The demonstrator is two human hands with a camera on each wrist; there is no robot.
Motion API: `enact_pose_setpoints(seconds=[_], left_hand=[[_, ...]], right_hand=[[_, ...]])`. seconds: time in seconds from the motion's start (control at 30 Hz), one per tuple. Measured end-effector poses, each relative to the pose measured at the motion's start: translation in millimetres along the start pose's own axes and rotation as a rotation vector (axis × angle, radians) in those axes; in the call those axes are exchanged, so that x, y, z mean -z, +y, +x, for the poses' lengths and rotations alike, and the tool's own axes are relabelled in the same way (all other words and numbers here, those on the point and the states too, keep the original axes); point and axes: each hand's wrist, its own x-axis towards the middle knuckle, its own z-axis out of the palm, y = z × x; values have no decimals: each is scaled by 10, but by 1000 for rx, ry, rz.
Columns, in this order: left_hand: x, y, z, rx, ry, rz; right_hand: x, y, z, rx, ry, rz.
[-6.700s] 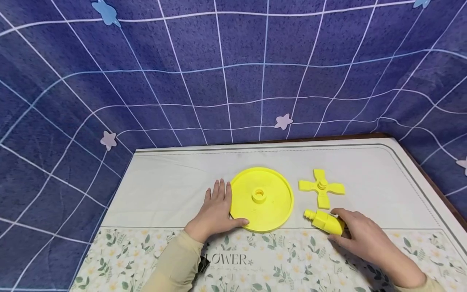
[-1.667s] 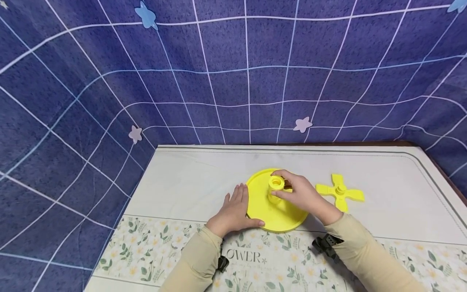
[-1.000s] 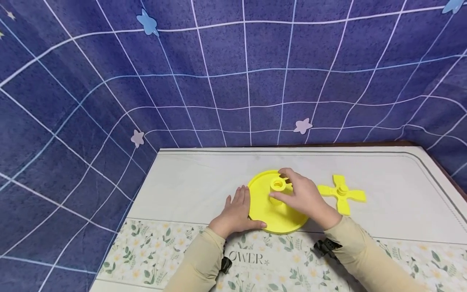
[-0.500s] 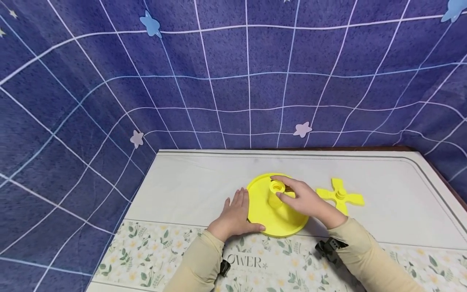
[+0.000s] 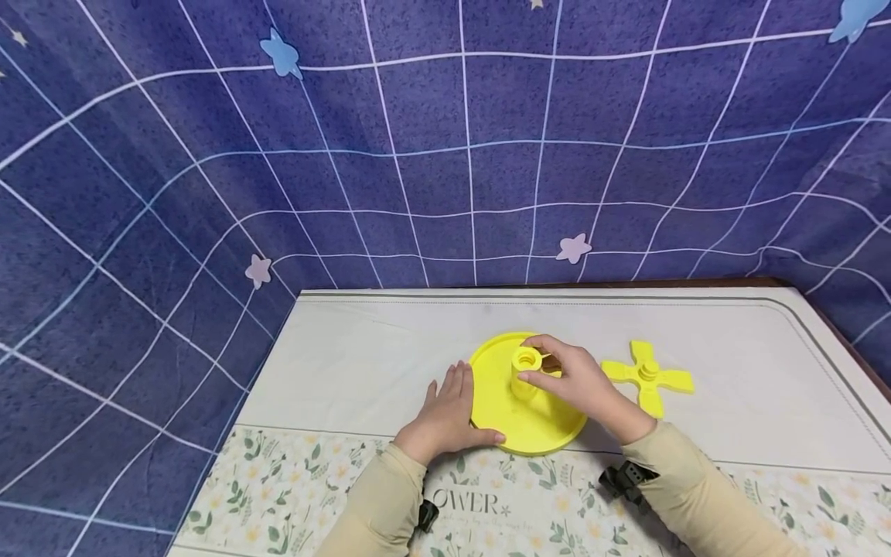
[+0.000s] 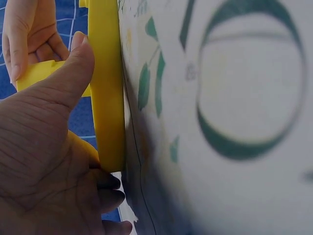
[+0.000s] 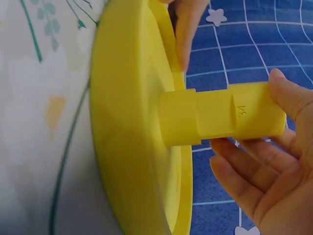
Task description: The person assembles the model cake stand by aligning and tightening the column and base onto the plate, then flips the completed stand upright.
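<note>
A round yellow plastic dish point(image 5: 487, 410) with a raised rim lies on the table. My left hand point(image 5: 445, 414) rests against its left edge, fingers straight along the side and thumb at the front rim. In the left wrist view the thumb point(image 6: 80, 63) lies over the rim. A yellow plastic post point(image 5: 525, 379) stands upright on the dish's central hub, its hollow top showing inner threads. My right hand point(image 5: 574, 379) pinches the post's upper end between thumb and fingers. In the right wrist view the post point(image 7: 220, 112) meets the hub, with "34" moulded on its side.
To the right of the dish lies a yellow four-armed cross piece point(image 5: 649, 373) with a threaded stub at its centre. The white cloth point(image 5: 376, 356) has a floral band point(image 5: 278, 487) along the front. A blue gridded curtain point(image 5: 418, 186) hangs behind the table.
My right hand has brought the post from the table's right side onto the dish's hub. Lately its fingers have shifted round the post top. My left hand stays at the dish.
</note>
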Motion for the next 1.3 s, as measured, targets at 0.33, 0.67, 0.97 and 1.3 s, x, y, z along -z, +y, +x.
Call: enact_pose_setpoints(seconds=[0.33, 0.67, 0.97, 1.3], left_hand=[[8, 10, 2, 0, -1, 11], [28, 23, -22, -4, 7, 7], [12, 38, -42, -1, 3, 2], [23, 39, -36, -6, 11, 19]], right_hand=[[-59, -77, -13, -55, 111, -114], [45, -36, 7, 100, -23, -32], [64, 43, 8, 69, -111, 75], [-17, 15, -11, 21, 34, 31]])
